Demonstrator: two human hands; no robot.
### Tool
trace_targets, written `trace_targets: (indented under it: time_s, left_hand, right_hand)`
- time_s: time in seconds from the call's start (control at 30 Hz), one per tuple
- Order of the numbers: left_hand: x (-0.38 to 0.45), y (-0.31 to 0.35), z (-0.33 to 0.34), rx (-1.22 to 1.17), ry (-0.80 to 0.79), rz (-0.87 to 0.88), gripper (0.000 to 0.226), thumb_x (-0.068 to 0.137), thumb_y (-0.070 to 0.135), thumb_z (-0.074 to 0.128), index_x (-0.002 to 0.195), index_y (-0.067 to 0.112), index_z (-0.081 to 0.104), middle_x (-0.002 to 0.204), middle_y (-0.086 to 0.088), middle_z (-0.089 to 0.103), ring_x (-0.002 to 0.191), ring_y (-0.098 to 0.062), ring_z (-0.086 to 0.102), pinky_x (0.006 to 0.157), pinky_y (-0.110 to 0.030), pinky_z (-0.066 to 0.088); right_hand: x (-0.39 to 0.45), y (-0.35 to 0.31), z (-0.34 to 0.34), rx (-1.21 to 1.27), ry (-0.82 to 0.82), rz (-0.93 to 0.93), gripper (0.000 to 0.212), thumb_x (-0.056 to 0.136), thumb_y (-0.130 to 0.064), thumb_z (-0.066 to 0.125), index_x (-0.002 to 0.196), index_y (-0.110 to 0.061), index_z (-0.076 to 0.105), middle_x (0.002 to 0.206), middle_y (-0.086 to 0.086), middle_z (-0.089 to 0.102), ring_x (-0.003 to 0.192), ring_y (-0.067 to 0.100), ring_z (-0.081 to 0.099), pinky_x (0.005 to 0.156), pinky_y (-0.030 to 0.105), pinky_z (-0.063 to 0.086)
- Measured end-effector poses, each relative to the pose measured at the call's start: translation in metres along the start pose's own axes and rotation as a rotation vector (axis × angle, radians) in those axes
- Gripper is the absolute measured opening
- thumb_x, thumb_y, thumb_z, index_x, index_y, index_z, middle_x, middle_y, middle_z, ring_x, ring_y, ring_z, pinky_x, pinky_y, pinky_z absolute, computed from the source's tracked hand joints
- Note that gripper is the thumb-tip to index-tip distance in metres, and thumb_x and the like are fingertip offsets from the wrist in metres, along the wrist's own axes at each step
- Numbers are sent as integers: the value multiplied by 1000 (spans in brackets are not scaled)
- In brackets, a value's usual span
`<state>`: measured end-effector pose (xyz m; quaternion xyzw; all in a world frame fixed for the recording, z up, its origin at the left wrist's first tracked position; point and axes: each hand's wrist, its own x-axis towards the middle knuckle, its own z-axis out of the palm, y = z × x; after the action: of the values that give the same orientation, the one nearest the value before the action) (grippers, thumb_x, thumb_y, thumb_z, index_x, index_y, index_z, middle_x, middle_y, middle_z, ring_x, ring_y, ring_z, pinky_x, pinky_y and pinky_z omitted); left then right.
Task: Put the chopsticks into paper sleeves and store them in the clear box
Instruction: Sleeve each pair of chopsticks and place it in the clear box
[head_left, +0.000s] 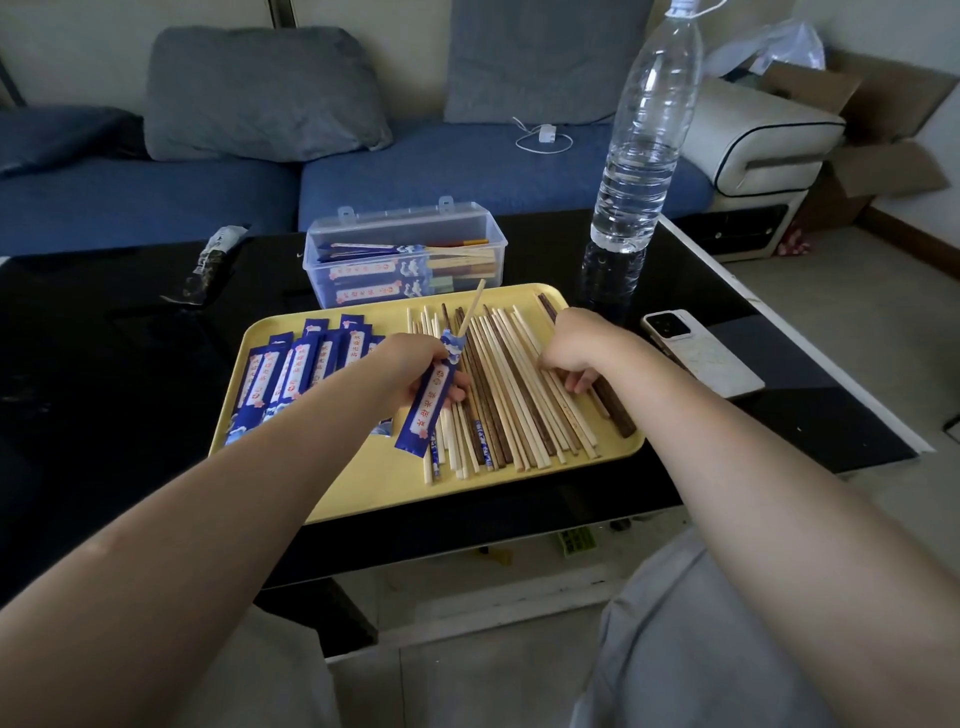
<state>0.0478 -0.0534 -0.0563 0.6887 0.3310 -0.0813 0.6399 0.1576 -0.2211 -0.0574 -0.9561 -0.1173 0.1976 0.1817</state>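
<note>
1. A living room: a blue sofa (467, 171) behind a glossy black worktop (130, 338), and on it a yellow tray (363, 488) where all the work is happening.
2. The left hand (415, 364) is curled round a blue paper sleeve (428, 402), held slanted above the tray, with one pale chopstick (471, 307) poking out of its top end.
3. The right hand (576, 353) is down on the loose chopsticks (519, 395), fingers bent and picking at a pale one. Whether it has a stick pinched yet, I cannot tell.
4. Handling, as I judge it: the sticks look light, stiff and smooth, apt to roll and slip. Best pinched near the thick end and fed in tip first.
5. The sleeve looks thin and floppy, so it wants holding mid-length with its mouth kept free.
6. Counts: one sleeve in hand and roughly eight or nine empty sleeves (291, 374) fanned on the tray's left. The loose sticks run to several dozen, pale and dark mixed, too tightly packed for an exact tally.
7. Beyond the tray, one clear box (405, 249), lid open, holds at least three filled sleeves.
8. One water bottle (644, 135) and one phone (701, 358) sit to the right.
</note>
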Motion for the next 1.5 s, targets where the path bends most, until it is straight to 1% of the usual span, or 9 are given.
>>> trace_targets:
  time_s: [0.17,0.27,0.37,0.57,0.83,1.03,1.23,1.37,1.5]
  left_hand:
    - [1,0,1,-10,-3,-3,16,103,10,43,106,-2,53,80,-16,71,63,-24,67,73,-37,58]
    - [0,0,2,-14,-1,-5,18,104,9,41,97,-1,53,80,-16,68,65,-24,64,74,-36,57]
    - [0,0,2,-4,5,-12,17,104,10,42,98,-1,54,80,-15,68,64,-22,64,73,-35,57]
    - [1,-1,2,-3,10,-15,15,103,11,44,99,0,54,82,-15,69,65,-22,66,76,-35,57]
    - [2,-1,1,16,9,-19,16,103,13,45,103,1,55,81,-13,70,64,-21,67,71,-34,58]
    - [2,0,0,10,0,-12,17,103,12,44,103,0,55,82,-14,71,66,-22,67,76,-36,58]
    - [3,0,-3,-11,-3,-21,18,102,14,44,103,0,56,82,-15,69,68,-24,67,72,-37,59]
    - [1,1,-7,-21,-15,-12,16,101,13,43,98,1,54,73,-13,62,61,-22,63,64,-34,58]
    - [-5,4,-8,36,-31,20,17,100,14,41,95,3,52,67,-11,60,54,-20,58,57,-31,52]
  right_hand:
    - [3,3,-2,-4,11,-6,43,97,-13,61,137,-1,48,87,13,69,65,20,72,59,29,61]
    - [3,2,-3,-55,46,-41,24,97,-14,59,117,-2,64,76,11,71,57,19,69,57,28,59]
    - [1,-3,-2,-97,1,-86,20,94,-23,67,105,-7,69,76,10,72,57,19,68,56,27,58]
    - [-4,-8,2,-178,-13,-71,25,94,-18,64,117,-6,62,83,12,71,60,18,69,61,28,61]
    - [-10,-14,11,-296,162,-105,20,96,-17,62,112,-5,60,78,3,51,62,15,51,54,26,43]
    - [-7,-18,18,-257,226,-82,35,92,-31,68,119,-9,62,83,1,50,83,22,55,69,32,43]
    - [-8,-18,1,86,197,-139,24,91,-29,66,82,-7,64,64,3,64,50,12,58,52,22,44]
    - [-8,-17,-10,547,123,-228,8,89,-8,60,85,-7,67,77,16,70,57,17,60,50,24,45]
    - [-1,-14,-8,987,75,-166,14,94,-4,55,85,-2,66,80,16,69,57,15,60,51,24,46]
